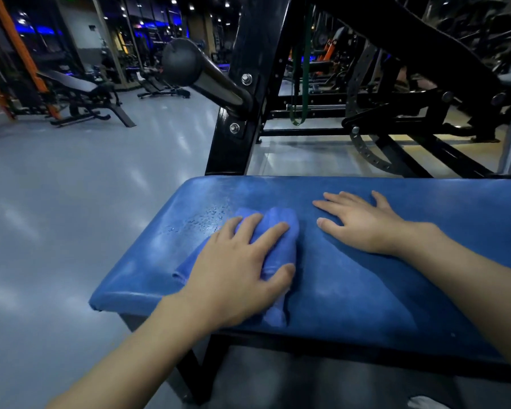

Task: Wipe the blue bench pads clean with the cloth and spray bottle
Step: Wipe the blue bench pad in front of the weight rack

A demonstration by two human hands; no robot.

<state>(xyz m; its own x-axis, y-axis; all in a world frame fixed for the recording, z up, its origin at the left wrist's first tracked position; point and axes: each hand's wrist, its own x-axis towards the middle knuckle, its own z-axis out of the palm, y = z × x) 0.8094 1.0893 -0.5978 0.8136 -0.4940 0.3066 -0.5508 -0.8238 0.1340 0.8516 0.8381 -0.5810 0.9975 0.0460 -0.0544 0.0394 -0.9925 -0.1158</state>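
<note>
A blue bench pad (351, 284) fills the lower middle of the head view. Small droplets (207, 216) bead on its far left part. A folded blue cloth (281, 231) lies on the pad's left half, and my left hand (236, 267) presses flat on top of it with the fingers curled over its folds. My right hand (363, 222) rests palm down on the bare pad to the right of the cloth, fingers spread, holding nothing. No spray bottle is in view.
A black steel upright (242, 93) with a round-capped bar (186, 63) rises just behind the pad. More black machine frame (410, 119) and a green band (304, 84) stand at the back right. Grey floor (71, 202) lies to the left, with other benches (83, 95) beyond.
</note>
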